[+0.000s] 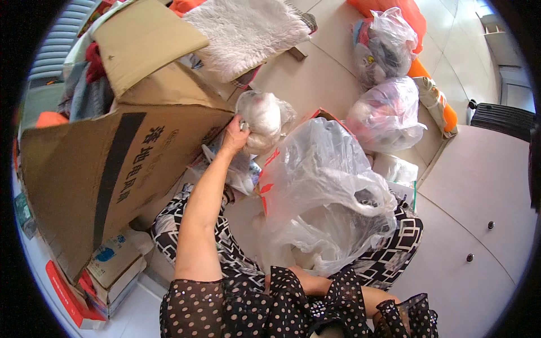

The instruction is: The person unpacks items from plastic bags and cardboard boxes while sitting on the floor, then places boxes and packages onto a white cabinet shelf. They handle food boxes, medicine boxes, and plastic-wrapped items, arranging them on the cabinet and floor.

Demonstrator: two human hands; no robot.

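My left hand [235, 136] reaches forward beside the cardboard box and is closed on the top of a small clear plastic bag [262, 115] with something white inside. In front of my lap a large translucent plastic bag [321, 174] stands open and crumpled, its handle loop on the right side. Red edges of a carton show around it. Low against my body, my right forearm [313, 283] crosses behind the large bag's near edge. The blouse and bag hide the fingers of my right hand.
A big cardboard box [163, 163] with raised flaps rises at the left, smaller boxes [115, 262] below it. A fluffy white cushion [248, 36] lies ahead. Filled plastic bags [389, 115] sit on the tiles at the right, near a white cabinet [473, 203] with round knobs.
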